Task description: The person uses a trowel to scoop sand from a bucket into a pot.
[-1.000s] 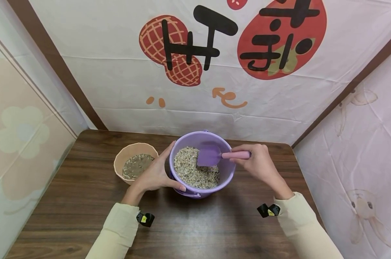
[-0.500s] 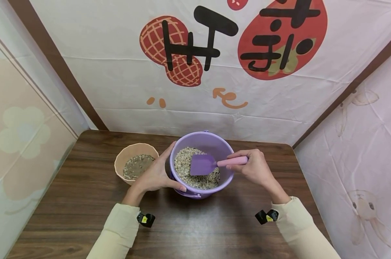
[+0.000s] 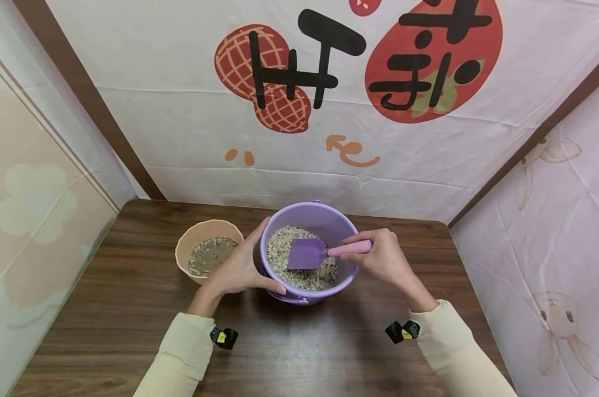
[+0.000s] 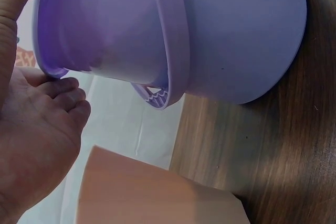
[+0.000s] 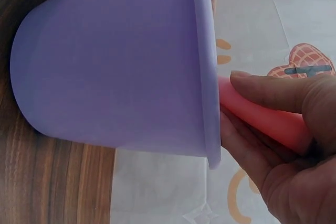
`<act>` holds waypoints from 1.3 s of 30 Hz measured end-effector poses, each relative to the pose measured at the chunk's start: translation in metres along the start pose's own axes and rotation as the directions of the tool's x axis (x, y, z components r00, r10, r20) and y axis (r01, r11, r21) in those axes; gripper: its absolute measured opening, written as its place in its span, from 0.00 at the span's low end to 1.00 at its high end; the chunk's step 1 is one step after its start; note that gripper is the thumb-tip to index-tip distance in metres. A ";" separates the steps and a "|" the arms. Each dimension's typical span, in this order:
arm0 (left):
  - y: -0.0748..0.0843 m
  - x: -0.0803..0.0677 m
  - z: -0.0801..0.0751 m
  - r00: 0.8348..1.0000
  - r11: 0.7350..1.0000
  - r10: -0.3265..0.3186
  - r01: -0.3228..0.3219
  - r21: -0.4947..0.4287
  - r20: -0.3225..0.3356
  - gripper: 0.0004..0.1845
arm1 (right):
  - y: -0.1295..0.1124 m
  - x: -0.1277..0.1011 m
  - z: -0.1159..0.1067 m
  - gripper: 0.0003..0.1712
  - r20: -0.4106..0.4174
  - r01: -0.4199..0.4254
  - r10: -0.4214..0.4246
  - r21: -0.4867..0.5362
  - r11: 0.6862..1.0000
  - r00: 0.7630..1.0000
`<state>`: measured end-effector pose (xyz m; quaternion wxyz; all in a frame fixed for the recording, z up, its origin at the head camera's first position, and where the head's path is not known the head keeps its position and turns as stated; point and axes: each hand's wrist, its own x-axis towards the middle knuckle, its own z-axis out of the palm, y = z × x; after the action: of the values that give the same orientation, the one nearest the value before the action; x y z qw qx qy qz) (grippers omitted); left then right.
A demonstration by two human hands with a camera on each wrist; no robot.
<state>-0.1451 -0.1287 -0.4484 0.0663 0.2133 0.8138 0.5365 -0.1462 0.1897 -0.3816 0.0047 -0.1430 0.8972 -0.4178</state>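
Observation:
A purple bucket stands upright on the table, part filled with pale speckled grit. My left hand holds it at the left of the rim, thumb toward the front and fingers toward the back. In the left wrist view, that hand's fingertips lie right at the bucket's rim. With my right hand I grip the pink handle of a small shovel. Its flat purple blade is inside the bucket, over the grit. The right wrist view shows the handle between thumb and fingers; the bucket wall hides the blade there.
A peach ribbed bowl with a grey-brown surface and scattered grains inside stands left of the bucket, partly behind my left hand. The bucket's carrying handle hangs down at its front. A printed cloth wall rises behind the wooden table.
The shovel and my right hand have moved left, the blade going from the bucket's right side to over the grit. My left hand and the bucket have stayed in place.

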 end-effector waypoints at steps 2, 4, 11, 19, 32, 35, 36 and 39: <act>0.000 0.000 0.000 1.000 1.000 0.000 0.000 0.000 0.000 0.81 | 0.000 0.000 0.001 0.14 0.001 -0.002 0.002 0.011 1.000 1.000; 0.000 0.000 0.000 1.000 1.000 -0.001 0.001 0.001 -0.002 0.81 | 0.000 0.000 0.003 0.14 0.002 -0.008 0.008 0.027 1.000 1.000; 0.000 0.000 0.001 1.000 1.000 -0.002 0.002 0.007 -0.005 0.81 | 0.001 0.000 0.008 0.12 -0.017 -0.017 0.018 0.075 0.997 1.000; 0.000 0.000 0.001 1.000 1.000 0.003 -0.003 -0.005 -0.003 0.81 | 0.004 0.002 0.017 0.14 -0.043 -0.018 0.023 0.107 0.994 0.999; 0.001 0.000 0.000 1.000 1.000 -0.003 0.003 -0.006 -0.008 0.81 | 0.011 0.004 0.025 0.13 -0.050 -0.027 0.037 0.185 0.982 0.998; 0.001 0.001 0.001 1.000 1.000 0.004 -0.004 -0.011 -0.004 0.80 | 0.012 0.004 0.026 0.13 -0.043 -0.036 0.046 0.210 0.977 0.998; 0.001 0.001 0.001 1.000 1.000 0.005 -0.005 -0.013 -0.004 0.80 | 0.012 0.005 0.026 0.13 -0.041 -0.041 0.051 0.218 0.975 0.998; 0.002 0.001 0.001 1.000 1.000 0.006 -0.007 -0.018 -0.006 0.80 | 0.012 0.005 0.026 0.14 -0.031 -0.053 0.063 0.242 0.969 0.998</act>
<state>-0.1449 -0.1269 -0.4464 0.0640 0.2137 0.8085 0.5446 -0.1507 0.1762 -0.4066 0.0169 -0.1069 0.8434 -0.5262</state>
